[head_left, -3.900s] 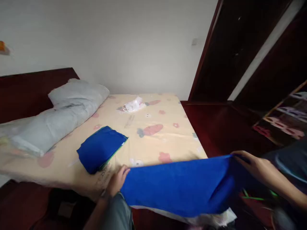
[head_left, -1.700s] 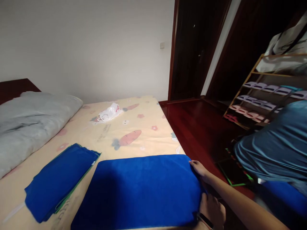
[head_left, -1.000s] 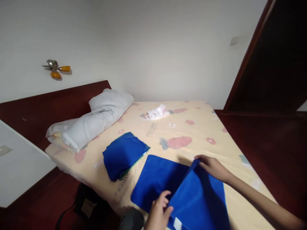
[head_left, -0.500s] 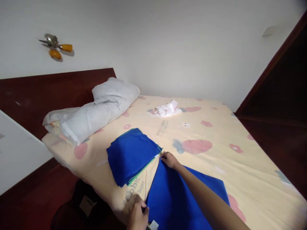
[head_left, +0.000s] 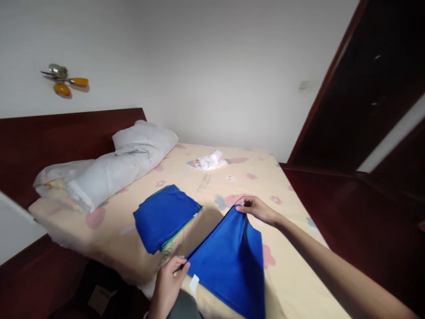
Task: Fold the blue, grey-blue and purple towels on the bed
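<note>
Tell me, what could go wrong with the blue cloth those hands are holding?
The right hand pinches just a corner of the blue cloth, so it might slip and crumple. The blue stack lies close to the left hand, so a bump might push it crooked. The white tag sticks out and could get tucked under.

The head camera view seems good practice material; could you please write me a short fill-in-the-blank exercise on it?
1. The left hand and the right hand both grip a fabric cloth coloured ____.
2. The hand nearer that cloth's small white tag is the ____ one.
3. The folded blue fabric stack has visible edging coloured ____.

Missing words: blue; left; green.
</note>
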### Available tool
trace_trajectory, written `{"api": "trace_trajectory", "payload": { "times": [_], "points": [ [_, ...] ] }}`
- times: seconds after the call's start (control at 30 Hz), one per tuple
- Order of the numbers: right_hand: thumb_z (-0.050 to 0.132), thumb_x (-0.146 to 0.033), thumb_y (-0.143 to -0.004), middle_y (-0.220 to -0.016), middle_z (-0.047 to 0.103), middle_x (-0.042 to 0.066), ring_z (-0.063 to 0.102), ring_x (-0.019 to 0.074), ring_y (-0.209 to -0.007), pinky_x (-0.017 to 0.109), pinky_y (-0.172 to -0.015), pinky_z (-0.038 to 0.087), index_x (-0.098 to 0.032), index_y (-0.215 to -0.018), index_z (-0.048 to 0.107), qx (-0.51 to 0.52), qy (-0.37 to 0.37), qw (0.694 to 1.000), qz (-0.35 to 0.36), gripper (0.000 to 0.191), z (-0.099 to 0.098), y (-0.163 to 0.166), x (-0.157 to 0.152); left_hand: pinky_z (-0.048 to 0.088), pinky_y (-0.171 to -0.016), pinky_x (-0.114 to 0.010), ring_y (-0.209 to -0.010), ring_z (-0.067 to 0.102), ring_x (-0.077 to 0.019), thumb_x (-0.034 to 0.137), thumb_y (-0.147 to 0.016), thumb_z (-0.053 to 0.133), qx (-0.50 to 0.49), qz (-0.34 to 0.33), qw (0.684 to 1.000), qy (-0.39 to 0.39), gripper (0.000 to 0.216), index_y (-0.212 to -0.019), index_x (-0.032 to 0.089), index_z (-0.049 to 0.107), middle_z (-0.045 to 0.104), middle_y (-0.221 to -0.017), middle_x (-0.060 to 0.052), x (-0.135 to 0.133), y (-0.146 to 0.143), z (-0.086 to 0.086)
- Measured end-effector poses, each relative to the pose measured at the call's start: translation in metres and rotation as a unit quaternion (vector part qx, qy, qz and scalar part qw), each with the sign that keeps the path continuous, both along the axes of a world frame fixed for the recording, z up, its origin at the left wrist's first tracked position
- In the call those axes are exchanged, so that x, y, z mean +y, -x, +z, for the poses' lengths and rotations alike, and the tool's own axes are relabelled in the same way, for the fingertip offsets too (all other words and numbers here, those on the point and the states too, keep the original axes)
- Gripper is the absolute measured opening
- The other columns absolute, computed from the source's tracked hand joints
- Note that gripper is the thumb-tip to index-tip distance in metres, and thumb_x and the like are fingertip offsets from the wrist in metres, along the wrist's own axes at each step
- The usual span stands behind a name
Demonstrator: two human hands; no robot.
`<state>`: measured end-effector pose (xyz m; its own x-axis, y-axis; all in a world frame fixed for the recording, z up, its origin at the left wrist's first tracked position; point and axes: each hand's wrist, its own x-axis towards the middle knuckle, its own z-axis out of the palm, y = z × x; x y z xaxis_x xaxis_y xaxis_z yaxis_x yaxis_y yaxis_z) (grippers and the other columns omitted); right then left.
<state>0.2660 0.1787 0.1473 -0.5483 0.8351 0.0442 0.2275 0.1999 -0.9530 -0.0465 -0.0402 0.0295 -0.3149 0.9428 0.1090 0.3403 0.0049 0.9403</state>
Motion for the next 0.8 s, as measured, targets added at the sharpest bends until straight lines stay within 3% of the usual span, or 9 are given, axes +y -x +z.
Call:
{"api": "trace_trajectory", "payload": {
  "times": [0.1,0.2,0.33,0.47,0.57,0.63,0.7,0.8],
  "points": [
    [0.085,-0.054,-0.066,-0.087,0.071,0.006,0.063,0.0182,-0.081,0.033,-0.077,0.051,-0.016,-0.087,0.072,0.052,0.0,0.998,-0.042,0.046,0.051,-0.07,-0.039,0.063,-0.086,-0.033,-0.096,0.075,-0.0269,0.055,-0.079,0.072,0.013,-0.015,0.996,-0.084,0.037,-0.083,0.019,0.073,0.078,-0.101,-0.011,0.0,-0.023,0.055],
    [0.09,-0.048,-0.064,-0.088,0.07,0.006,0.063,0.0186,-0.083,0.033,-0.079,0.051,-0.017,-0.082,0.072,0.097,-0.019,0.99,-0.101,0.04,0.08,-0.122,-0.078,0.063,-0.087,-0.031,-0.093,0.075,-0.0237,0.046,-0.082,0.073,0.059,-0.052,0.982,-0.169,0.028,-0.085,0.018,0.076,0.078,-0.098,-0.008,0.002,-0.043,0.112],
    [0.089,-0.038,-0.068,-0.088,0.067,0.004,0.061,0.0166,-0.083,0.03,-0.076,0.05,-0.019,-0.077,0.07,0.146,-0.047,0.978,-0.139,0.029,0.098,-0.162,-0.13,0.062,-0.089,-0.028,-0.095,0.075,-0.0213,0.036,-0.085,0.073,0.103,-0.073,0.961,-0.245,0.018,-0.088,0.019,0.077,0.078,-0.102,-0.007,-0.005,-0.065,0.179],
    [0.089,-0.03,-0.07,-0.086,0.064,0.002,0.059,0.0154,-0.082,0.028,-0.073,0.049,-0.019,-0.074,0.069,0.154,-0.07,0.975,-0.144,0.023,0.105,-0.187,-0.166,0.061,-0.091,-0.028,-0.099,0.074,-0.0207,0.032,-0.086,0.073,0.108,-0.036,0.955,-0.274,0.014,-0.092,0.019,0.077,0.078,-0.108,-0.005,-0.012,-0.082,0.22],
    [0.088,-0.03,-0.071,-0.086,0.064,0.001,0.058,0.0143,-0.08,0.026,-0.071,0.047,-0.02,-0.074,0.067,0.163,-0.063,0.971,-0.161,0.024,0.098,-0.201,-0.169,0.06,-0.094,-0.03,-0.102,0.074,-0.0219,0.034,-0.086,0.073,0.1,-0.046,0.958,-0.266,0.017,-0.093,0.019,0.076,0.078,-0.108,-0.006,0.012,-0.096,0.223],
    [0.088,-0.032,-0.071,-0.085,0.064,0.001,0.057,0.0133,-0.078,0.025,-0.07,0.047,-0.02,-0.076,0.066,0.164,-0.047,0.967,-0.187,0.026,0.083,-0.208,-0.156,0.059,-0.098,-0.034,-0.104,0.073,-0.0229,0.036,-0.086,0.072,0.084,-0.067,0.961,-0.255,0.02,-0.096,0.018,0.076,0.078,-0.109,-0.007,0.049,-0.108,0.206],
    [0.089,-0.037,-0.069,-0.084,0.064,0.001,0.057,0.0128,-0.076,0.025,-0.069,0.046,-0.019,-0.08,0.066,0.158,-0.027,0.963,-0.217,0.031,0.054,-0.213,-0.131,0.058,-0.1,-0.036,-0.107,0.072,-0.0234,0.036,-0.087,0.069,0.063,-0.099,0.967,-0.227,0.024,-0.101,0.018,0.075,0.077,-0.111,-0.008,0.096,-0.122,0.174],
    [0.089,-0.049,-0.064,-0.083,0.064,0.002,0.059,0.015,-0.074,0.028,-0.069,0.049,-0.018,-0.088,0.067,0.139,0.026,0.953,-0.27,0.045,-0.013,-0.217,-0.084,0.058,-0.098,-0.035,-0.106,0.073,-0.0223,0.027,-0.088,0.065,0.051,-0.144,0.977,-0.147,0.019,-0.101,0.015,0.073,0.077,-0.11,-0.01,0.166,-0.146,0.107]
  ]
}}
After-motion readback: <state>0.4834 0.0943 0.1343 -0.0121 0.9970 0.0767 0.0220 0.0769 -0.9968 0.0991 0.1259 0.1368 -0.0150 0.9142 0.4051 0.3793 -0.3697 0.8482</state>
